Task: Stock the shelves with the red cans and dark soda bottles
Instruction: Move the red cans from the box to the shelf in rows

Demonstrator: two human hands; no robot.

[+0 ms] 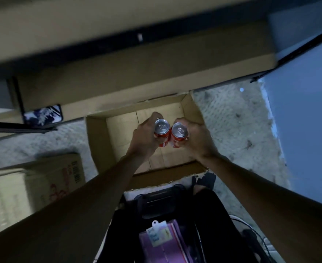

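Here each hand grips one upright can, left hand (144, 135) on the left can (162, 130), right hand (196, 137) on the right can (179, 132), side by side over the box (97, 141), shelf (118, 80) ahead.

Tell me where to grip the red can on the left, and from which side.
Grip its round side wall below the rim, from its left. The left red can stands upright, flat top up, and the right red can sits close on its right, blocking that side. The left hand holds it so now.
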